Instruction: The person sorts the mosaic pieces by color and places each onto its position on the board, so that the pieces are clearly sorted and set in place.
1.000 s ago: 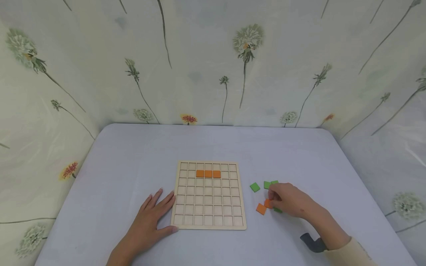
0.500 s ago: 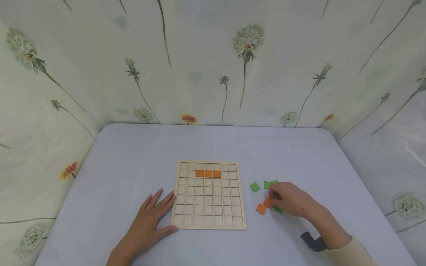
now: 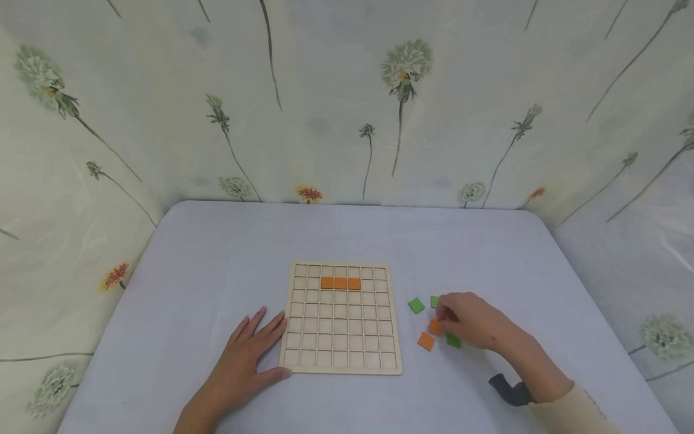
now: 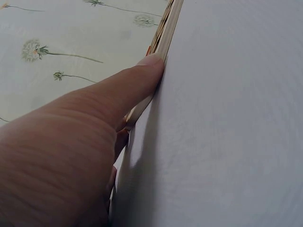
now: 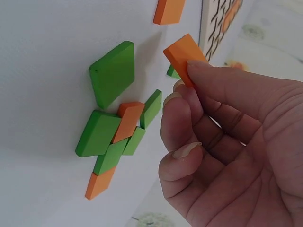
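Note:
My right hand [image 3: 470, 322] pinches an orange square tile [image 5: 182, 54] between thumb and fingers, lifted just above the table in the right wrist view. Loose green tiles lie below it, such as the large-looking green tile [image 5: 113, 73] nearest that camera. To the left is a wooden grid board [image 3: 347, 370], with a row of orange tiles [image 3: 340, 283] set in its second row from the back. My left hand [image 3: 244, 361] lies at the board's left side, fingers spread. Its thumb [image 4: 151, 64] touches the board's edge in the left wrist view.
Another orange tile [image 3: 426, 341] lies between the board and my right hand. A green tile [image 3: 416, 305] sits farther back. Some tiles are hidden under the right hand in the head view. A dark curved piece [image 3: 509, 392] shows at the right wrist.
My right hand has risen slightly with the orange tile, which now tilts away from the table. More of the green tile below it shows. The left hand and board stay put.

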Motion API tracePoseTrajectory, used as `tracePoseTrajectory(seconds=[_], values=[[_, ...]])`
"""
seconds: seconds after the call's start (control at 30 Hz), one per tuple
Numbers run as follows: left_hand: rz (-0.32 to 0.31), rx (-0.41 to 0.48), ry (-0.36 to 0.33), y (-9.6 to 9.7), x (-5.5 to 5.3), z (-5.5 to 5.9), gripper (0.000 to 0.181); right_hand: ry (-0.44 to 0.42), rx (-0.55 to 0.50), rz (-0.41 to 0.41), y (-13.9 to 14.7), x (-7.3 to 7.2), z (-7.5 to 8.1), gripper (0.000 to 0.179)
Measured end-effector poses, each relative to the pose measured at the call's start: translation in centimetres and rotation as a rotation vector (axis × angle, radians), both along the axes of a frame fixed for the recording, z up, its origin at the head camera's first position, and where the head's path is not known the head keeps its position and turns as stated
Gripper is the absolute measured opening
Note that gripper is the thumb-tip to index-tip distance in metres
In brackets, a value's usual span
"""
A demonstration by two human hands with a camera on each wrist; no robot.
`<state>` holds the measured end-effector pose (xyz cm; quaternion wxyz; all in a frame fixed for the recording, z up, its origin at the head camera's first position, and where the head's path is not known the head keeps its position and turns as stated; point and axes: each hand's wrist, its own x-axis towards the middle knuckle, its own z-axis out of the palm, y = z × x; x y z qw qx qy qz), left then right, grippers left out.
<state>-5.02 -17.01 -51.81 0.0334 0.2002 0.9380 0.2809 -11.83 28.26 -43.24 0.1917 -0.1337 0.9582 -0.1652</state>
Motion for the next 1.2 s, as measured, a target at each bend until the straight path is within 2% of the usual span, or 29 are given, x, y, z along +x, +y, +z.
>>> tracePoseTrajectory(seconds=[0.43,0.83,1.2], values=[[0.011,-0.002,0.001,0.1,0.0,0.0,0.093,0.023,-0.015,0.043,-1.6,-1.2,1.2,0.014],[-0.007,-0.006,-0.002,0.1,-0.2,0.0,0.092,0.043,-0.021,0.104,-3.6,-2.2,2.1,0.012],[0.008,0.002,-0.002,0.1,0.0,-0.1,0.092,0.047,0.028,0.124,-6.0,-3.1,2.7,0.014]])
